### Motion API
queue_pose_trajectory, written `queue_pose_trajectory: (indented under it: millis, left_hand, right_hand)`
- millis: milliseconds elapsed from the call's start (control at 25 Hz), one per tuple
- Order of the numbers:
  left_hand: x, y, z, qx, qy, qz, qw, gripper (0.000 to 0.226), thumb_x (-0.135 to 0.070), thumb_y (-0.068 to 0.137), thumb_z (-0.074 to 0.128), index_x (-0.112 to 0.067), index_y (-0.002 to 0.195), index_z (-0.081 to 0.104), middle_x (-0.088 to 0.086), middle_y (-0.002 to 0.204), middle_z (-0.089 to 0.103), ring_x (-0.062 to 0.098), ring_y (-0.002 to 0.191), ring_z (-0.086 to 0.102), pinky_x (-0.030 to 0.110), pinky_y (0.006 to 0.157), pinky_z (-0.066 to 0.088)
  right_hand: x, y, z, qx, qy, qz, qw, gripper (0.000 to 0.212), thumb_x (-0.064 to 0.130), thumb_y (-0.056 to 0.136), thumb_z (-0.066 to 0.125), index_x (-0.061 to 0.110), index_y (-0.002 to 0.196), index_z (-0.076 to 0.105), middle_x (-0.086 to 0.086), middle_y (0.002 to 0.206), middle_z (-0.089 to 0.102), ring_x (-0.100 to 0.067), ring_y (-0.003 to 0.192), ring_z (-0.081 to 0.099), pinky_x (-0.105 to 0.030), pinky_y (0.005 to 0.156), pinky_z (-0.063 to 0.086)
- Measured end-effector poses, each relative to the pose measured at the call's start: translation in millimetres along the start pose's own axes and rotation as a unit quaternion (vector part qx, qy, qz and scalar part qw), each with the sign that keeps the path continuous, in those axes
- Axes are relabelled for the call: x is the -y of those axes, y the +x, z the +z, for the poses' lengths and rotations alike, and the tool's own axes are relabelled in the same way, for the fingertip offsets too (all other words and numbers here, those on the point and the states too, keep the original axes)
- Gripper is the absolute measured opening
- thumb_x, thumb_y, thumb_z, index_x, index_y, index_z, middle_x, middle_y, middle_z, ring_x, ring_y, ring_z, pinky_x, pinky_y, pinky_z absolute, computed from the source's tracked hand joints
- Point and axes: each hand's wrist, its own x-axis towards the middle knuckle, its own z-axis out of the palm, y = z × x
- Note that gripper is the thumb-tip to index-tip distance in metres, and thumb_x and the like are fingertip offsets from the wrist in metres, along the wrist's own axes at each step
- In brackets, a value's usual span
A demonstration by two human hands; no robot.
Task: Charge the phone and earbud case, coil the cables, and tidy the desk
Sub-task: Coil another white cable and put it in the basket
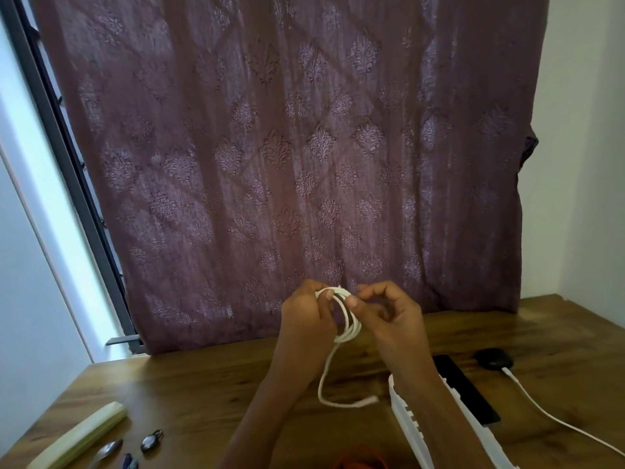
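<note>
A white cable [350,321] is wound into a small coil held up above the wooden desk [209,394]. My left hand [306,314] grips the coil's left side. My right hand [392,316] pinches its top right. The cable's loose tail hangs down and curls on the desk, ending in a plug [368,400]. A dark phone [465,389] lies flat at the right, partly behind my right forearm. A black earbud case [494,358] sits beyond it, with a second white cable [554,421] plugged in and running off to the lower right.
A white slotted tray [411,431] lies under my right forearm. A pale long case [77,434], a spoon [108,451], a small round dark object [150,441] and pens [130,463] sit at the lower left. A purple patterned curtain [287,157] hangs behind the desk.
</note>
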Motion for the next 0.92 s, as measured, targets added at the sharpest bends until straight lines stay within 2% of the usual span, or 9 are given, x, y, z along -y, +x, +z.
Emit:
queue_pose_trajectory:
  millis: [120, 240, 320, 400, 480, 600, 680, 760, 920]
  left_hand:
    - [-6, -1, 0, -0.039, -0.007, -0.03, 0.999, 0.017, -0.015, 0.095, 0.044, -0.007, 0.091, 0.059, -0.003, 0.07, 0.056, 0.008, 0.062, 0.051, 0.012, 0.051, 0.036]
    - [-13, -6, 1, -0.027, -0.023, -0.06, 0.998, 0.021, -0.011, 0.094, 0.042, -0.016, 0.076, 0.049, -0.008, 0.063, 0.051, 0.002, 0.057, 0.047, 0.007, 0.051, 0.037]
    - [-17, -8, 4, 0.002, -0.03, -0.082, 0.996, 0.018, -0.012, 0.095, 0.041, -0.013, 0.08, 0.05, -0.009, 0.065, 0.05, 0.001, 0.06, 0.047, 0.005, 0.051, 0.036]
    - [-14, -8, 7, 0.029, -0.055, -0.118, 0.991, 0.021, -0.017, 0.096, 0.04, -0.008, 0.09, 0.057, -0.003, 0.075, 0.058, 0.012, 0.073, 0.057, 0.012, 0.059, 0.041]
    - [-11, -7, 7, 0.055, -0.096, -0.137, 0.984, 0.022, -0.019, 0.096, 0.041, -0.009, 0.091, 0.059, -0.001, 0.078, 0.062, 0.015, 0.078, 0.061, 0.021, 0.064, 0.046]
    - [-7, -9, 4, 0.08, -0.121, -0.105, 0.984, 0.019, -0.019, 0.095, 0.045, -0.014, 0.084, 0.059, -0.009, 0.065, 0.06, 0.001, 0.061, 0.058, 0.013, 0.057, 0.043]
    - [-3, -13, 3, 0.097, -0.103, -0.058, 0.988, 0.017, -0.016, 0.094, 0.047, -0.019, 0.085, 0.061, -0.011, 0.065, 0.061, 0.002, 0.062, 0.058, 0.015, 0.062, 0.044]
    - [0, -20, 3, 0.115, -0.075, 0.007, 0.99, 0.022, -0.012, 0.094, 0.047, -0.025, 0.085, 0.062, -0.013, 0.071, 0.064, 0.001, 0.072, 0.062, 0.01, 0.065, 0.043]
    - [2, -27, 6, 0.079, -0.063, 0.066, 0.993, 0.02, -0.008, 0.092, 0.051, -0.016, 0.089, 0.069, -0.018, 0.063, 0.059, -0.013, 0.064, 0.056, 0.002, 0.06, 0.037]
  right_hand:
    - [-3, -7, 2, -0.031, -0.1, -0.081, 0.991, 0.003, 0.024, 0.076, 0.071, 0.025, 0.076, 0.069, 0.003, 0.091, 0.062, -0.006, 0.076, 0.061, -0.014, 0.065, 0.05]
    - [-10, -16, 5, -0.087, -0.195, -0.173, 0.962, 0.011, 0.018, 0.071, 0.077, 0.025, 0.078, 0.071, 0.015, 0.086, 0.052, -0.004, 0.077, 0.055, -0.006, 0.064, 0.044]
    - [-17, -21, 7, -0.116, -0.248, -0.226, 0.935, 0.01, 0.015, 0.076, 0.073, 0.021, 0.084, 0.072, 0.017, 0.084, 0.049, -0.007, 0.073, 0.056, -0.012, 0.064, 0.048]
    - [-23, -25, 5, -0.128, -0.304, -0.231, 0.915, 0.013, 0.028, 0.083, 0.062, 0.023, 0.089, 0.072, 0.011, 0.084, 0.051, -0.013, 0.072, 0.056, -0.027, 0.06, 0.052]
    - [-27, -24, 1, -0.12, -0.333, -0.232, 0.906, 0.026, 0.039, 0.082, 0.055, 0.02, 0.088, 0.072, 0.008, 0.082, 0.052, -0.013, 0.067, 0.056, -0.024, 0.057, 0.05]
    - [-19, -23, 1, -0.08, -0.28, -0.177, 0.94, 0.022, 0.042, 0.075, 0.056, 0.022, 0.071, 0.065, 0.014, 0.074, 0.048, -0.004, 0.06, 0.05, -0.009, 0.056, 0.041]
    - [-12, -23, 1, -0.042, -0.243, -0.098, 0.964, 0.021, 0.041, 0.075, 0.054, 0.031, 0.057, 0.05, 0.011, 0.065, 0.045, -0.005, 0.058, 0.045, -0.013, 0.054, 0.036]
    - [-4, -25, -4, -0.012, -0.146, 0.016, 0.989, 0.038, 0.021, 0.083, 0.055, 0.025, 0.047, 0.042, 0.01, 0.053, 0.041, -0.005, 0.049, 0.038, -0.017, 0.049, 0.031]
    - [5, -28, -20, 0.045, 0.024, 0.161, 0.986, 0.036, 0.018, 0.087, 0.055, 0.019, 0.051, 0.057, 0.01, 0.044, 0.051, -0.004, 0.047, 0.046, -0.019, 0.049, 0.036]
